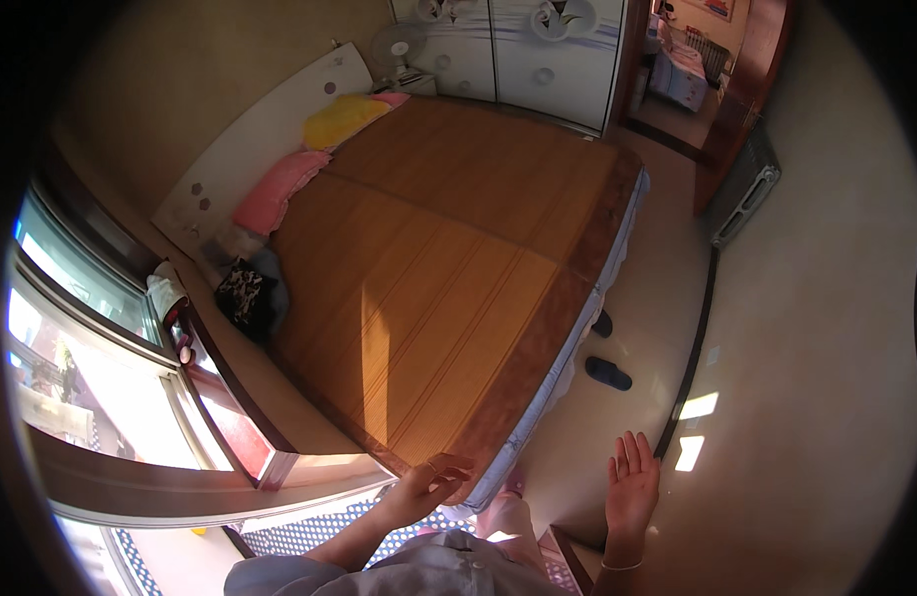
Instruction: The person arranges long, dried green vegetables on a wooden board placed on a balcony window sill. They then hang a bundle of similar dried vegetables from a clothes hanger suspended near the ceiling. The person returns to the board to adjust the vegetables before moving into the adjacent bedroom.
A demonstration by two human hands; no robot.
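My left hand [428, 488] hovers at the near corner of a bed, over the brown edge of its woven sleeping mat [428, 253]; its fingers are bent and apart, with nothing visible in them. To the right, my right hand [632, 484] is raised over the floor beside the wall, palm showing, fingers extended and empty, a bracelet on the wrist. A yellow pillow [343, 121] and a pink pillow [279, 190] lie along the white headboard [250, 134]. Dark patterned cloth [242, 298] is heaped at the bed's left corner.
Dark slippers [608, 373] lie on the floor right of the bed. A radiator [745, 194] stands by the open doorway at the upper right. A windowsill [279, 469] borders the left side. A fan [400, 49] and a sliding-door wardrobe [555, 67] are at the far end.
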